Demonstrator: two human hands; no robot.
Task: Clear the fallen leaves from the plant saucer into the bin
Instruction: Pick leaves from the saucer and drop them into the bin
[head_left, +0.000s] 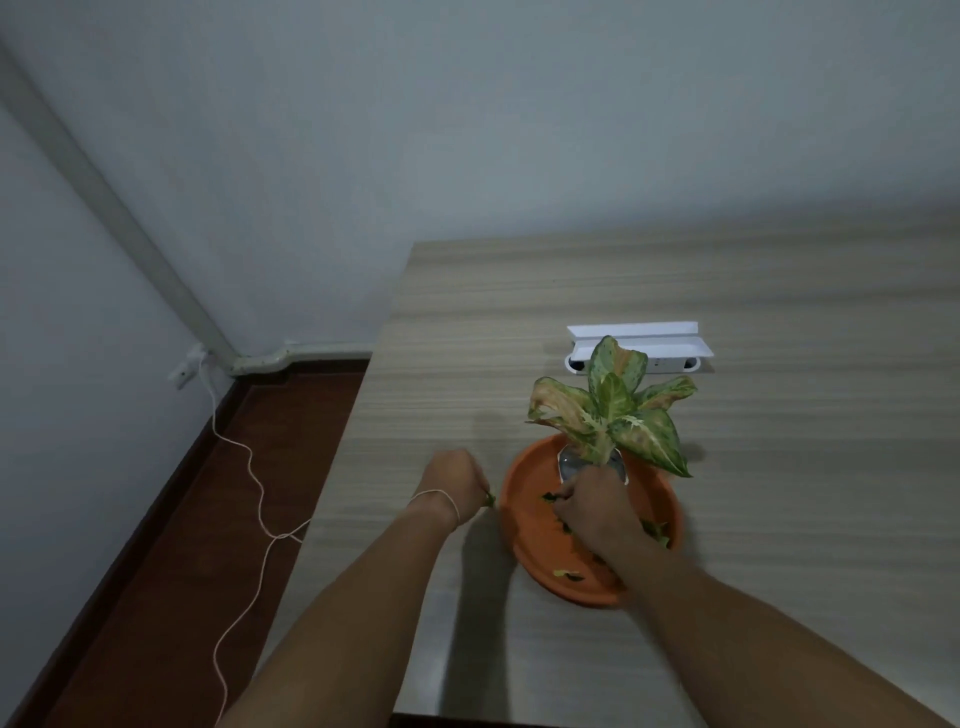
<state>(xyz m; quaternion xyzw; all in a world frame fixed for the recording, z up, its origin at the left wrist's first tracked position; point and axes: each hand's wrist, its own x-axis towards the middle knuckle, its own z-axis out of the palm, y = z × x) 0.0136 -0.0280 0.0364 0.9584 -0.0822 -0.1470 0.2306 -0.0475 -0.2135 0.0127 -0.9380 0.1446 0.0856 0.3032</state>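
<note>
Right hand (597, 512) is down inside the orange saucer (524, 525), fingers curled toward the saucer floor w/ knuckles up; looks like it's pinching or gathering leaf bits (655, 531) under it, but the fingertips are hidden so can't tell if anything is actually caught. It sits just in front of the small pot (569, 462), prob touching its base. Left hand (454, 486) is a closed fist just left of the saucer rim, above the table (779, 467), w/ a bit of green leaf (489, 500) poking out between thumb & fingers, so it's holding pieces already picked up. Thin string on that wrist.

More scraps lie on the saucer floor: a few by the right hand, some at the right rim, one yellowish bit (567, 574) near the front edge. Plant (613, 410) stands in the back half of the saucer, leaves spreading above the right hand. White tray-like thing (639, 348) farther back on the table. No bin in view, so where the leaves go next is unknown.

Judgement: collecting is part done, dumping not yet

Risks:
- right hand crowds the pot; a nudge could tip the plant or slide the saucer, since nothing is bracing it
- left fist is loosely full; reaching for more could drop bits on the table or floor
- small dry bits may crumble if squeezed, leaving crumbs behind
- the front-edge bit is easy to miss
</note>
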